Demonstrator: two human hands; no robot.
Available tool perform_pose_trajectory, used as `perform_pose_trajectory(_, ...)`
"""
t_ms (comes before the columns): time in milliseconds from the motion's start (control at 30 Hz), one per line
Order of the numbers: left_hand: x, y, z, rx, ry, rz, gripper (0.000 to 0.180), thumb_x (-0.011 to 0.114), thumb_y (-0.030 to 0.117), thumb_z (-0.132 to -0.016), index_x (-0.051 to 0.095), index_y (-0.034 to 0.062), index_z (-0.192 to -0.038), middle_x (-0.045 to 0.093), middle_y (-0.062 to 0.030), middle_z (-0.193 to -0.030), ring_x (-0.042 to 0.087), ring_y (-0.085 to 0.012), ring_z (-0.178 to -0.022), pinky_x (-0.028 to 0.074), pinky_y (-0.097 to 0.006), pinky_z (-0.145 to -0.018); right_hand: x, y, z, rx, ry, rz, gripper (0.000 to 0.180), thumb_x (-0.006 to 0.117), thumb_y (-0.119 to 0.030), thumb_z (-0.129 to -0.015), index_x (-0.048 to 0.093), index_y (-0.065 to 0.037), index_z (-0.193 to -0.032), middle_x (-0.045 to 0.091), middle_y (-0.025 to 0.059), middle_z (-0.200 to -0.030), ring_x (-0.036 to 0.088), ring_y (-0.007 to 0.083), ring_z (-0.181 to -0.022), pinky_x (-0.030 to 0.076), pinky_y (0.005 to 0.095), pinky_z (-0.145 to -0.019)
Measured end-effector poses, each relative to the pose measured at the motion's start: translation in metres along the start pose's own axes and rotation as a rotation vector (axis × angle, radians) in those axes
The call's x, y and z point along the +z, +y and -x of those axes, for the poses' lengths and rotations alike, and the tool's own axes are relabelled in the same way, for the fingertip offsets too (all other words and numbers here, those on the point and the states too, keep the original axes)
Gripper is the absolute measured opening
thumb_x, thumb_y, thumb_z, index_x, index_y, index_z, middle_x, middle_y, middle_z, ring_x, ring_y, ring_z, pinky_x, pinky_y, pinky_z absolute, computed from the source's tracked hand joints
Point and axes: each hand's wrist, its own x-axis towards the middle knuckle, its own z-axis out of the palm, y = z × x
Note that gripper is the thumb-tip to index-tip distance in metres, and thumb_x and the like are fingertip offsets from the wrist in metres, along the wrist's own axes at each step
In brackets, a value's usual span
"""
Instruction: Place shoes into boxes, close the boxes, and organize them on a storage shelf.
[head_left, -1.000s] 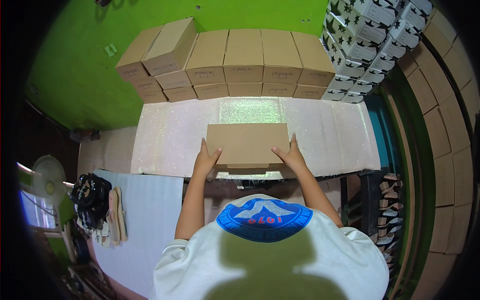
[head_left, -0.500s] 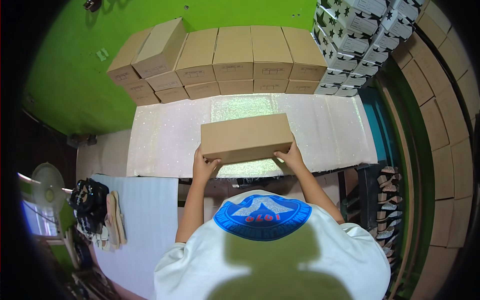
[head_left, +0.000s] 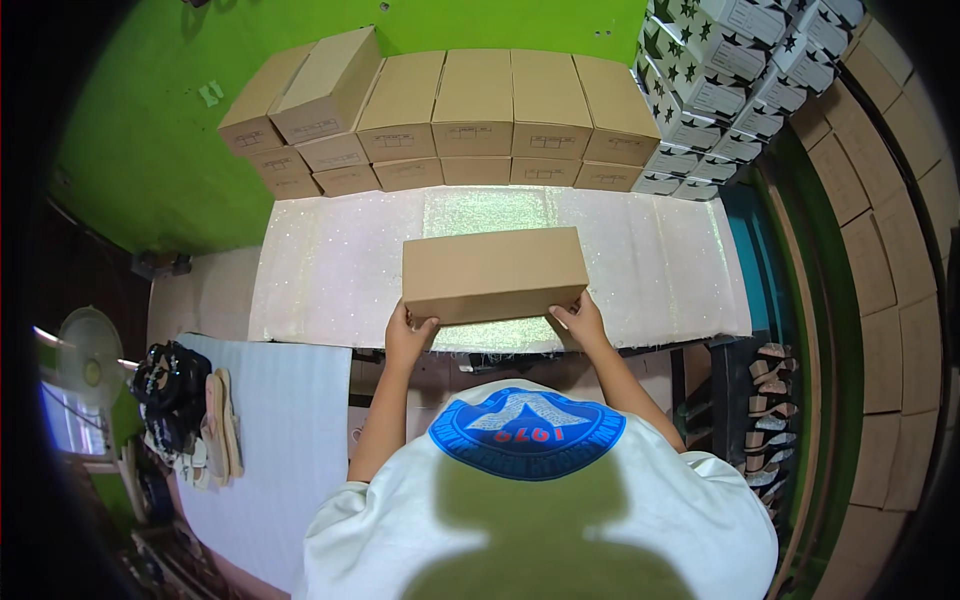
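A plain brown cardboard box [head_left: 495, 270], long and closed, is between my hands over the near middle of the table with the shiny white and iridescent cover [head_left: 330, 260]. My left hand [head_left: 408, 330] grips its near left corner, thumb against the front side. At the near right corner my right hand [head_left: 580, 318] holds the box the same way. The fingers behind and under the box are partly hidden. I cannot tell whether its underside rests on the table.
Brown boxes [head_left: 472, 95] stand stacked along the green wall, beside white boxes with black stars [head_left: 700, 90]. A lower pale-covered table [head_left: 290, 430] at left bears dark shiny items and light sole-shaped pieces [head_left: 222, 420]. A fan [head_left: 90, 360] stands far left; shoes [head_left: 770, 400] line a rack at right.
The view has shifted slightly. My hands keep the same hold on the box, which stays in nearly the same place.
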Motion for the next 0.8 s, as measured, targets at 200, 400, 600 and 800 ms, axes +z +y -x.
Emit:
perform_pose_trajectory(200, -0.011, 0.023, 0.000, 0.080, 0.090, -0.088, 0.050, 0.064, 0.021, -0.077, 0.047, 0.0009, -0.120, 0.053, -0.0170, -0.114, 0.051, -0.0260, -0.107, 0.039, -0.035, -0.091, -0.012, -0.045, -0.005, -0.141, 0.054, 0.163, 0.059, 0.066, -0.027, -0.079, 0.043, -0.006, -0.128, 0.053, 0.0125, -0.111, 0.053, 0.0224, -0.101, 0.041, 0.0330, -0.088)
perform_pose_trajectory(400, -0.009, 0.032, -0.004, 0.109, 0.145, 0.150, 0.054, 0.054, 0.027, -0.086, 0.037, 0.0004, -0.129, 0.047, -0.0180, -0.122, 0.044, -0.0272, -0.114, 0.032, -0.035, -0.098, -0.001, -0.053, -0.005, -0.216, 0.014, 0.093, 0.064, 0.062, -0.035, -0.081, 0.036, -0.006, -0.133, 0.044, 0.0172, -0.120, 0.042, 0.0271, -0.116, 0.034, 0.0372, -0.096)
perform_pose_trajectory(600, -0.017, 0.068, 0.009, 0.068, 0.078, 0.164, 0.070, 0.050, 0.034, -0.088, 0.014, 0.0040, -0.140, 0.040, -0.0203, -0.130, 0.039, -0.0272, -0.121, 0.029, -0.035, -0.101, -0.003, -0.070, 0.003, -0.253, 0.028, -0.004, 0.071, 0.059, -0.039, -0.083, 0.026, -0.008, -0.138, 0.035, 0.0172, -0.126, 0.035, 0.0287, -0.121, 0.030, 0.0393, -0.100)
perform_pose_trajectory(800, -0.023, 0.065, 0.004, 0.185, -0.018, -0.158, 0.072, 0.046, 0.041, -0.088, 0.010, 0.0080, -0.142, 0.037, -0.0235, -0.134, 0.038, -0.0336, -0.123, 0.030, -0.036, -0.101, -0.011, -0.077, 0.003, -0.338, 0.124, 0.299, 0.069, 0.060, -0.036, -0.082, 0.029, -0.010, -0.137, 0.041, 0.0167, -0.120, 0.040, 0.0286, -0.114, 0.031, 0.0390, -0.098)
